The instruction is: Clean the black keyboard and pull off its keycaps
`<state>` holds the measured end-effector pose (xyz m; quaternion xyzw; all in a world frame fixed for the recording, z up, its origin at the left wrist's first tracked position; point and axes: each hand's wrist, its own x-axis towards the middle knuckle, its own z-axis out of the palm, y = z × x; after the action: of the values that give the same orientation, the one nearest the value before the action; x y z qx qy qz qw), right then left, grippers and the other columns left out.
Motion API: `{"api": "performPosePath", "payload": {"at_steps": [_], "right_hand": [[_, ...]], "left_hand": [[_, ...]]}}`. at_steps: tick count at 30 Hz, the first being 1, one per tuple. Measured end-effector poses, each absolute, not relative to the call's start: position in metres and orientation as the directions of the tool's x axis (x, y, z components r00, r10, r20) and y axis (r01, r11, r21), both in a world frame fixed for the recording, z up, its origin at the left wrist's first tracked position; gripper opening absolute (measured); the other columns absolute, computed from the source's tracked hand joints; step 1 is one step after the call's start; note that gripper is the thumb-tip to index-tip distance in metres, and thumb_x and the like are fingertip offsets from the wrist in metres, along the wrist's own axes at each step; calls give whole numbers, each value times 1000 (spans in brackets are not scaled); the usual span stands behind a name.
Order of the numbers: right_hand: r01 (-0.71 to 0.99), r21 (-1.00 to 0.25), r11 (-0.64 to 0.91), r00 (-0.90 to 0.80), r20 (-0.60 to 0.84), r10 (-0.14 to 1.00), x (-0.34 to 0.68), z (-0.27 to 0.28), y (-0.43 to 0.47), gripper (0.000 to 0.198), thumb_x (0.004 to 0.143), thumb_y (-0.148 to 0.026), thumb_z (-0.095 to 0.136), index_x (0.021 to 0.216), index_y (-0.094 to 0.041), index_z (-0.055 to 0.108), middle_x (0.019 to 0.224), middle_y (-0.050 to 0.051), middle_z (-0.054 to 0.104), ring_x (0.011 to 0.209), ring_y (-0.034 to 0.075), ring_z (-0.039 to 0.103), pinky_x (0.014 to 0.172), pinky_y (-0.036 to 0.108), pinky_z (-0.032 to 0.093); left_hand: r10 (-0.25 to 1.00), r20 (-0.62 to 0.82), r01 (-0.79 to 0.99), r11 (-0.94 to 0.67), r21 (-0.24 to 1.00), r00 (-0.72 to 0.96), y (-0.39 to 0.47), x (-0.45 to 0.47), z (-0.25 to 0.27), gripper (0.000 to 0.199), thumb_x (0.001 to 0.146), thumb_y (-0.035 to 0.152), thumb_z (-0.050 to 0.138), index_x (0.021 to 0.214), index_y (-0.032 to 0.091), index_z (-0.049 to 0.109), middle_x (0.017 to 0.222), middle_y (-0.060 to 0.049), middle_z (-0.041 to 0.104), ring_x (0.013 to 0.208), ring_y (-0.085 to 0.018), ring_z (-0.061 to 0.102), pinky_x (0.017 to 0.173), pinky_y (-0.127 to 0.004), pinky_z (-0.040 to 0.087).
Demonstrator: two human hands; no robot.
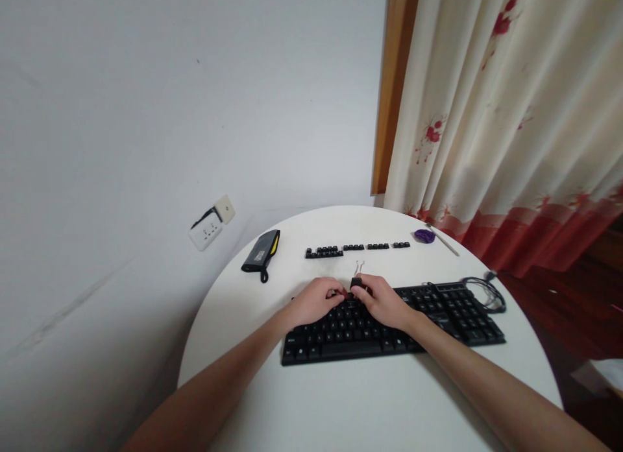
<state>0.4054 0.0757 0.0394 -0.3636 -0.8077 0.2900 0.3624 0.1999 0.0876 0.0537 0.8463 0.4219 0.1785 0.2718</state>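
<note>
A black keyboard (350, 349) lies across the table in front of me. My left hand (318, 301) rests over its upper left part, fingers curled and pinched at the top rows; anything between the fingertips is hidden. My right hand (382, 301) is closed around a wire keycap puller (359, 268), its thin metal prongs pointing up and away from the keys. A small black block shows at the right fingertips; whether it is the puller's handle or a keycap I cannot tell. Beyond the keyboard, several loose black keycaps (325, 252) stand in short rows.
A dark grey pouch (260, 251) with a strap lies at the table's back left. At the back right are a purple crumpled item (425, 236) and a thin stick-like tool (444, 240). A coiled black cable (491, 296) sits by the keyboard's right end. The round white table (233, 348) meets the wall.
</note>
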Motion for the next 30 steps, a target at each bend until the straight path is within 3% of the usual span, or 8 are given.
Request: {"api": "performPosePath", "payload": {"at_steps": [12,18,30], "right_hand": [[362,-741,566,-493,364,791,406,38,78,24,97,-31,43,80,-19,56,75,1,59,72,16,53,69,27,39],[482,-637,601,-519,345,782,405,34,76,23,95,-32,46,76,-20,52,73,1,59,69,17,51,66,27,37],[483,-596,641,-542,372,754,405,40,73,21,94,-29,48,77,-20,54,76,2,61,71,17,54,67,27,38]], "left_hand": [[815,79,619,-495,610,574,88,200,50,21,90,29,52,88,19,70,89,-3,70,81,-17,61,76,-27,46],[825,127,650,-519,556,551,86,201,53,12,84,22,58,85,20,69,90,-3,65,88,-19,59,80,-28,44],[825,135,619,-510,597,549,85,203,53,12,82,16,56,85,18,67,87,-2,64,81,-16,59,76,-26,45]]}}
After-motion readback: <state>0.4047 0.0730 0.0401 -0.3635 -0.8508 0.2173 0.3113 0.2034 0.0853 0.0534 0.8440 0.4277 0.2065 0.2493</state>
